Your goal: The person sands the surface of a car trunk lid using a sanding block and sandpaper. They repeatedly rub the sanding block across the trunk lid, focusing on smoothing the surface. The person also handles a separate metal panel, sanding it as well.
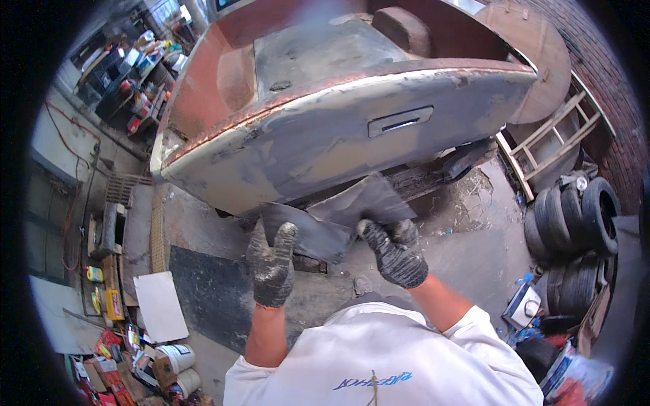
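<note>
Both of my hands wear dirty grey knit work gloves. My left hand [273, 264] grips a dark grey sandpaper sheet [308, 233], thumb on top and fingers hidden beneath. My right hand [394, 254] pinches a second, lighter-looking sandpaper sheet [362, 201] by its near edge. The two pieces meet or overlap in the middle; whether they are joined cannot be made out. Just beyond them stands a pickup tailgate [291, 152], patched in grey and beige with rust along its upper edge. A recessed handle [401, 122] sits in its panel.
Stacked tyres [575, 216] and a wooden frame [555, 145] stand at the right. Left of me lie a dark mat [210, 291] and a white board [161, 306]. Buckets [177, 356] and boxes crowd the lower left. A cluttered shelf [135, 81] is at the far left.
</note>
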A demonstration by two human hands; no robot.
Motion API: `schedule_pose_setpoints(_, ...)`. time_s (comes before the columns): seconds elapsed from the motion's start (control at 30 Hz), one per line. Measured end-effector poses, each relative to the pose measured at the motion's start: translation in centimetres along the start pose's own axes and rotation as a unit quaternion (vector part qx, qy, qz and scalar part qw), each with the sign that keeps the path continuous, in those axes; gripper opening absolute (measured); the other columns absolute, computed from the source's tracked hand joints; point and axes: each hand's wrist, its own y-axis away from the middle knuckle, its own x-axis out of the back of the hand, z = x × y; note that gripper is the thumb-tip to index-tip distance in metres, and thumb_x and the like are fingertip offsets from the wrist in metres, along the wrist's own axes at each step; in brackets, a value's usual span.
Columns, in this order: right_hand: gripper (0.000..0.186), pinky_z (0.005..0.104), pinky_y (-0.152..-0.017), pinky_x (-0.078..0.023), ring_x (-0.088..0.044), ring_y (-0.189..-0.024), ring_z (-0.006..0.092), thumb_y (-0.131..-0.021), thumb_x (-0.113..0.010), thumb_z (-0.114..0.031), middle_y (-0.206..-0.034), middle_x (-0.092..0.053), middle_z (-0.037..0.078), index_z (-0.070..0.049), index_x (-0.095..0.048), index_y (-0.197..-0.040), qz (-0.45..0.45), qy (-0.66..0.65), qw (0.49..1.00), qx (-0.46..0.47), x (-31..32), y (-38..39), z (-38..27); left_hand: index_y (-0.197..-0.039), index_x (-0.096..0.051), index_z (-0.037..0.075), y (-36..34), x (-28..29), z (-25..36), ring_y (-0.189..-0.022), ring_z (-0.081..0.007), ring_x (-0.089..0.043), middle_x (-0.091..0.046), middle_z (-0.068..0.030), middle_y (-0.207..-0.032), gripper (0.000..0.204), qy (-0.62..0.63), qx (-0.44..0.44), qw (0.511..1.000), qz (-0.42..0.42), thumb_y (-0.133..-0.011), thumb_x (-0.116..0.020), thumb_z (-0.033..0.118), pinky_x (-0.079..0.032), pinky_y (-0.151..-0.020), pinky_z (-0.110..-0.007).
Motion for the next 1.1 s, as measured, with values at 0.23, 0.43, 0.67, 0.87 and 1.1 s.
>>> schedule_pose_setpoints(0.23,0.029,0.0385,-0.076,-0.052,-0.064,-0.086,0.036,-0.084,-0.061,0.0,-0.1,-0.064,0.02,-0.002,-0.06,-0.112,-0.154,0.17,0.956,0.181,-0.3,2.2,-2.2,-0.116,-0.059,-0.002,1.7,4.0,2.5,-0.093,-0.0301,-0.063,-0.066,-0.0181,-0.103,0.035,-0.145,-0.063,0.985,-0.062,-0.091,-0.065,0.021,-0.048,-0.083,-0.038)
schedule_pose_setpoints(0.43,0.043,0.0379,-0.084,-0.051,-0.063,-0.097,0.0364,-0.084,-0.054,0.0,-0.107,-0.063,0.021,-0.006,-0.056,-0.127,-0.26,0.213,0.938,0.08,-1.2,4.1,-4.4,-0.118,-0.059,-0.005,4.7,6.9,2.0,-0.096,-0.0348,-0.063,-0.065,-0.0241,-0.102,0.041,-0.182,-0.017,0.98,-0.081,-0.091,-0.065,0.026,-0.048,-0.089,-0.039)
schedule_pose_setpoints(0.67,0.038,0.0393,-0.088,-0.051,-0.063,-0.098,0.0361,-0.078,-0.058,0.005,-0.106,-0.065,0.02,-0.003,-0.063,-0.114,-0.154,0.216,0.95,0.166,-5.6,4.2,-4.4,-0.104,-0.063,-0.002,3.7,8.4,0.5,-0.084,-0.0307,-0.062,-0.066,-0.0187,-0.095,0.032,-0.076,-0.058,0.991,-0.097,-0.092,-0.064,0.027,-0.048,-0.076,-0.04)
schedule_pose_setpoints(0.87,0.035,0.0391,-0.086,-0.051,-0.063,-0.098,0.0357,-0.077,-0.059,0.002,-0.106,-0.066,0.019,-0.002,-0.064,-0.111,-0.226,0.203,0.939,0.162,-10.4,0.3,-3.6,-0.112,-0.06,0.0,-1.2,12.4,-1.3,-0.088,-0.0211,-0.061,-0.067,-0.0138,-0.1,0.029,-0.131,-0.072,0.984,-0.096,-0.094,-0.062,0.022,-0.048,-0.079,-0.037)
schedule_pose_setpoints(1.1,0.03,0.0417,-0.08,-0.051,-0.062,-0.092,0.0374,-0.082,-0.06,-0.004,-0.098,-0.065,0.02,-0.002,-0.063,-0.112,-0.239,0.249,0.924,0.163,-15.4,-5.3,-1.9,-0.112,-0.063,-0.001,-8.3,16.0,-4.6,-0.088,-0.033,-0.062,-0.065,-0.0207,-0.098,0.028,-0.134,-0.148,0.976,-0.089,-0.09,-0.064,0.016,-0.047,-0.079,-0.041)
